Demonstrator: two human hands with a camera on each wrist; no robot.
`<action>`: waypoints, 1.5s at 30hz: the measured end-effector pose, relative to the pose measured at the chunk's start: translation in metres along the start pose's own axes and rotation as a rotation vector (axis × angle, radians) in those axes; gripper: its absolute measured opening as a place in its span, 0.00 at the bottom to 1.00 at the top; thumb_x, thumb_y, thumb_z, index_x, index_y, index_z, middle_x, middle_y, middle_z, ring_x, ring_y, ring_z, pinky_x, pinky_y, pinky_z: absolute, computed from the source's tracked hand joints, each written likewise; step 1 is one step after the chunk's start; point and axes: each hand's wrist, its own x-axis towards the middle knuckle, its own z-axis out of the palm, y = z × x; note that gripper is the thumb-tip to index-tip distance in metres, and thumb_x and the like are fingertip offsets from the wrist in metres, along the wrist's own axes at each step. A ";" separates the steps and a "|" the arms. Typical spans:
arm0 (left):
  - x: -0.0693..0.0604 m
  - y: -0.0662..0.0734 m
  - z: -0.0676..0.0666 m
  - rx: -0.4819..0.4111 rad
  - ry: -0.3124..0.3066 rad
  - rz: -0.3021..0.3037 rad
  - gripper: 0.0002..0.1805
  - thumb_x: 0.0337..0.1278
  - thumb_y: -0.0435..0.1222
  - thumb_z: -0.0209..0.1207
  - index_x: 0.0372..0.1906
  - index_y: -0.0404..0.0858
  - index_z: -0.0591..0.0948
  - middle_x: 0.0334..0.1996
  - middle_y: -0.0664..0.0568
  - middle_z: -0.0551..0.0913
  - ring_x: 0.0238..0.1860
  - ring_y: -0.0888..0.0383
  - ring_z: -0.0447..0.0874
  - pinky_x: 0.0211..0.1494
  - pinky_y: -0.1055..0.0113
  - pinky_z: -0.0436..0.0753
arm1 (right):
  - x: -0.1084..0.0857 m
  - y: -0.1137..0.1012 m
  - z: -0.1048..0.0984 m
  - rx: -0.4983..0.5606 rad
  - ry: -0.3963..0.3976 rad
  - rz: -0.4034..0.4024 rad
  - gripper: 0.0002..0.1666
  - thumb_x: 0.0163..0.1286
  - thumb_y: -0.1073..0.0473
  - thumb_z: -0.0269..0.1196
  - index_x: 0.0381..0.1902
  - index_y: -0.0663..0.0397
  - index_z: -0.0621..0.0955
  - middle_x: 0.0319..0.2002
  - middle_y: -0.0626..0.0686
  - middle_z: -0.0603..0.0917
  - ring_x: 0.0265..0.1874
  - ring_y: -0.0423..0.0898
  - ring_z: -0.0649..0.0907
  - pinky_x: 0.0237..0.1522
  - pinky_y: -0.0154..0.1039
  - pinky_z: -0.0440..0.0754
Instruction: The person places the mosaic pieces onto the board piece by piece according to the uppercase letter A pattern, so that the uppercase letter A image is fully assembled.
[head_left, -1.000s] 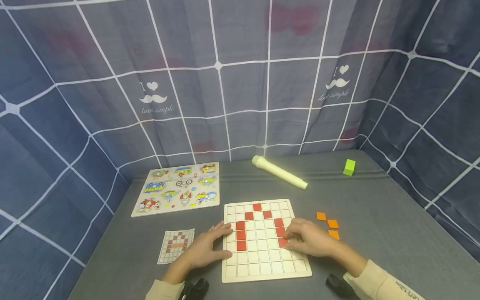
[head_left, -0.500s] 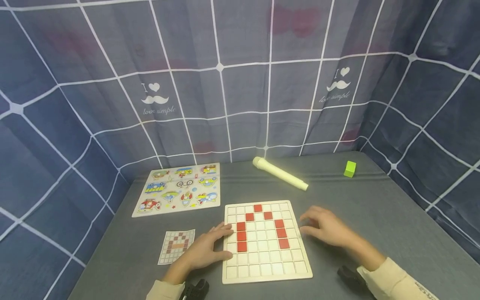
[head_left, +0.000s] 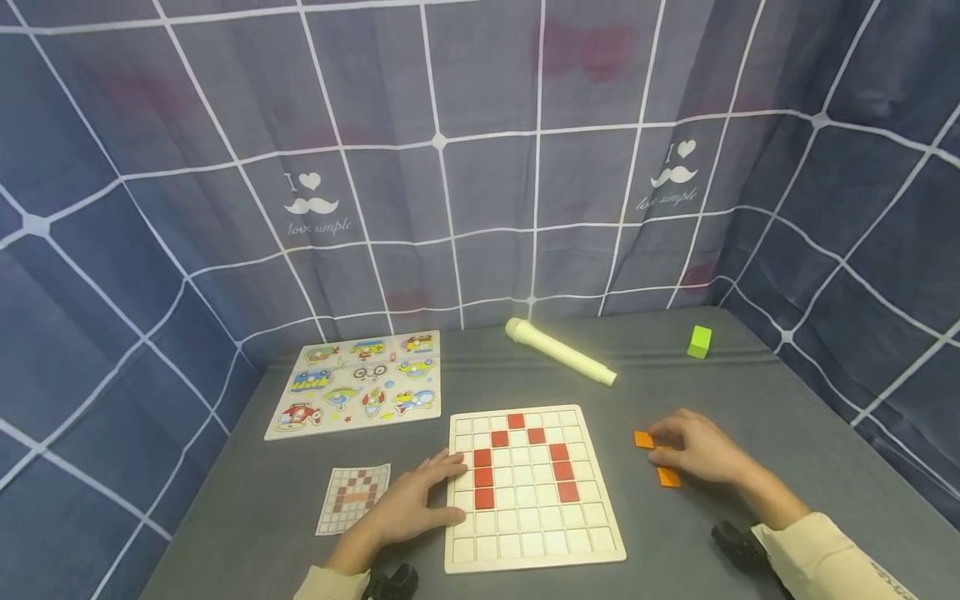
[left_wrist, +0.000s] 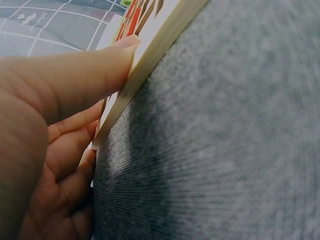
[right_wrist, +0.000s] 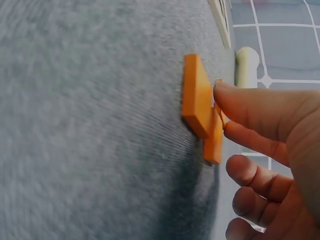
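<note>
A cream gridded board (head_left: 534, 537) lies flat, with several red tiles (head_left: 483, 477) set in its cells in an arch shape. My left hand (head_left: 408, 504) rests on the board's left edge. In the left wrist view its thumb (left_wrist: 95, 75) lies on the rim. My right hand (head_left: 701, 446) is over the three orange tiles (head_left: 643, 439) right of the board, thumb and forefinger slightly apart. A near orange tile (right_wrist: 196, 97) lies flat in the right wrist view; another is partly hidden by the hand. Contact with a tile is unclear.
Left of the board is a small printed pattern card (head_left: 348, 500), partly behind my left hand. A vehicle picture puzzle (head_left: 352, 385) lies at the back left. A pale yellow toy microphone (head_left: 562, 352) and a green block (head_left: 699, 342) lie farther back, before the checked cloth (head_left: 487, 183).
My right hand has left the red tiles on the board's right side and moved right to the orange tiles. My left hand has stayed at the board's left edge.
</note>
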 end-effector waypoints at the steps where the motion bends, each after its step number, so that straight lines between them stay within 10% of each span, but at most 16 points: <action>1: 0.000 0.000 0.000 -0.001 0.000 -0.002 0.36 0.55 0.55 0.66 0.66 0.43 0.74 0.73 0.50 0.68 0.77 0.39 0.55 0.69 0.24 0.52 | 0.000 0.000 0.001 0.000 0.000 0.001 0.22 0.52 0.48 0.75 0.42 0.54 0.87 0.35 0.46 0.82 0.35 0.41 0.79 0.36 0.39 0.77; 28: -0.002 0.002 0.003 -0.006 0.006 0.003 0.34 0.54 0.53 0.66 0.65 0.43 0.75 0.73 0.49 0.69 0.77 0.39 0.56 0.71 0.26 0.53 | 0.009 -0.009 0.010 0.001 0.044 0.045 0.12 0.51 0.51 0.75 0.29 0.48 0.84 0.30 0.43 0.80 0.30 0.36 0.76 0.32 0.34 0.75; 45: 0.000 0.002 -0.001 -0.010 -0.011 0.007 0.34 0.56 0.52 0.66 0.66 0.42 0.75 0.73 0.49 0.69 0.77 0.39 0.55 0.72 0.29 0.54 | 0.044 -0.068 0.027 0.028 0.053 -0.188 0.16 0.48 0.45 0.75 0.27 0.43 0.81 0.27 0.38 0.76 0.27 0.32 0.72 0.31 0.30 0.72</action>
